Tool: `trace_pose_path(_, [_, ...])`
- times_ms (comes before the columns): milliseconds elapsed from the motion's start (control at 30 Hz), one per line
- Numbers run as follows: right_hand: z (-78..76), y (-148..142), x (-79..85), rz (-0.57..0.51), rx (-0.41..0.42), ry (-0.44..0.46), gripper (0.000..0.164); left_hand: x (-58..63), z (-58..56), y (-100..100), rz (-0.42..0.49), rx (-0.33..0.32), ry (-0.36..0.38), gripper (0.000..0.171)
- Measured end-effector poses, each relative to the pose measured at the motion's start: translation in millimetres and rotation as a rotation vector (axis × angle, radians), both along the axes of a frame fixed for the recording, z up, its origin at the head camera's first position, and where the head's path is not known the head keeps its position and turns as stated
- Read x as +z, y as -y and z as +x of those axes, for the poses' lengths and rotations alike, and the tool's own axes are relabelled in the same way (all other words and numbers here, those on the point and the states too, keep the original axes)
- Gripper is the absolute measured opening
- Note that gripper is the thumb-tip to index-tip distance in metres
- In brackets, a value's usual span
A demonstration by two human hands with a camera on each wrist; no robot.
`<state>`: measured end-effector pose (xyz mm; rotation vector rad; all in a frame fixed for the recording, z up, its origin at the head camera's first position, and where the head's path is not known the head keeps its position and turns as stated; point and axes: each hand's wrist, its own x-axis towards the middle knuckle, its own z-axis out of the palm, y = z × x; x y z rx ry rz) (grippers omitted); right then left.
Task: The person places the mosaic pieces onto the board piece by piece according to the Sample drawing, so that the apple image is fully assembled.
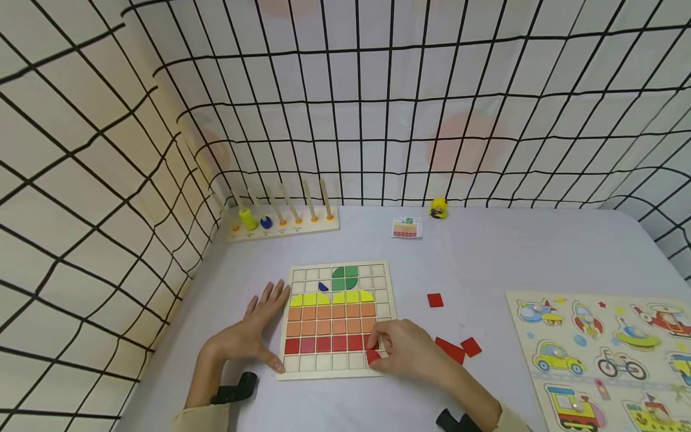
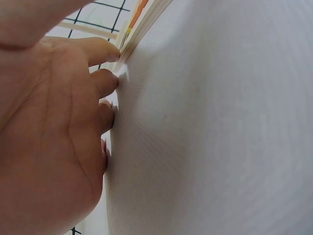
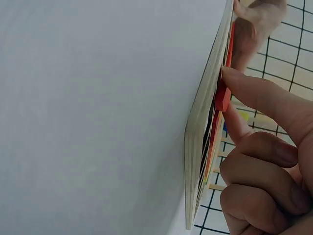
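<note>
A wooden grid board lies on the table with a row of red squares, two orange rows, yellow rounded pieces, green pieces and a small blue piece. My left hand touches the board's left edge, fingers spread and thumb at the lower left corner. At the lower right, my right hand pinches a red square tile between thumb and index finger. In the right wrist view the tile is tilted against the board's surface; its far edge is hidden.
Loose red tiles lie right of the board, some beside my right forearm. A picture puzzle is at far right. Behind stand a peg rack, a small pattern card and a yellow toy. Black wire mesh encloses the back and left.
</note>
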<state>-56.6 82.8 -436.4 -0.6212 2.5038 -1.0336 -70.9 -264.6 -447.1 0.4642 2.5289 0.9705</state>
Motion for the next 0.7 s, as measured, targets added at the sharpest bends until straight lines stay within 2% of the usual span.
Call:
trace_pose_path(133, [0.0,0.9,-0.5,0.001,0.012,-0.014,0.021,0.2,-0.9,-0.4,0.005,0.001,0.002,0.153])
trace_pose_path(400, [-1.5,-3.9,-1.1,-0.059,0.037,0.016,0.014,-2.4,-2.9,-0.1,0.013,-0.004,0.003,0.153])
trace_pose_path(700, [-0.7,1.2,-4.4,-0.054,-0.003,0.010,0.015,-1.6,-1.7,0.3,0.002,0.003,0.008,0.153])
